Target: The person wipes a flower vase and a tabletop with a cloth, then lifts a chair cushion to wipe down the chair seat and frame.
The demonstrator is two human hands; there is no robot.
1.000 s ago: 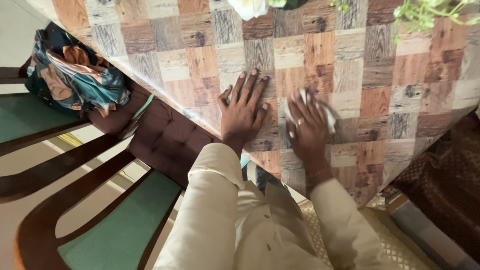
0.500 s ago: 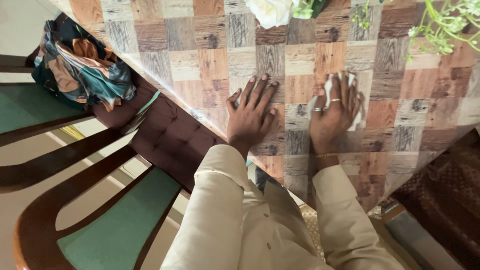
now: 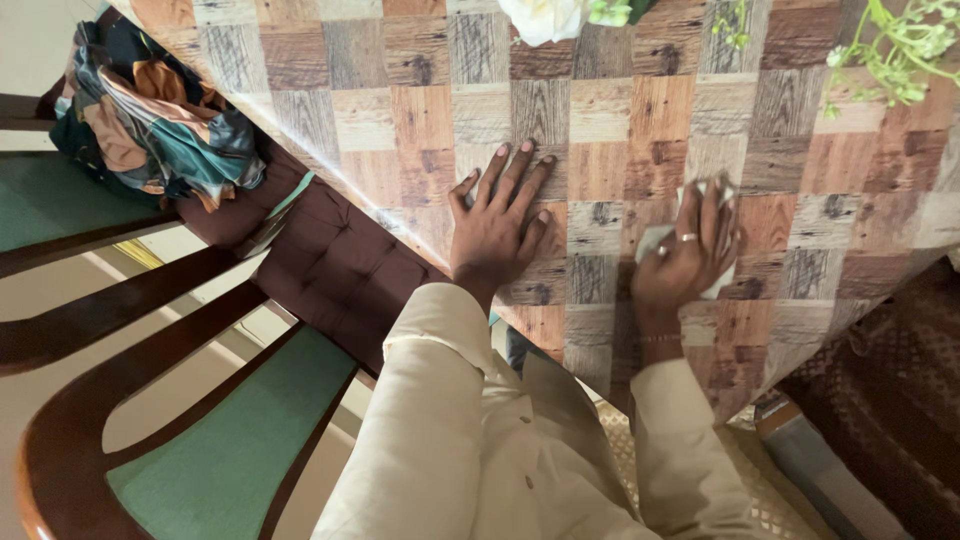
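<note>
- Pressed flat on a crumpled white cloth point(image 3: 712, 245), the right hand point(image 3: 685, 260) has its fingers curled over it right of centre; the left hand point(image 3: 497, 225) lies open, fingers spread, palm down at mid-frame.
- Both rest on the table point(image 3: 420, 110), covered in a wood-block patterned sheet across the upper frame.
- Green-seated wooden chairs point(image 3: 200, 450) fill the lower left.
- Patterned fabric point(image 3: 150, 110) is bundled at upper left.
- A white flower point(image 3: 545, 18) sits at the top edge.
</note>
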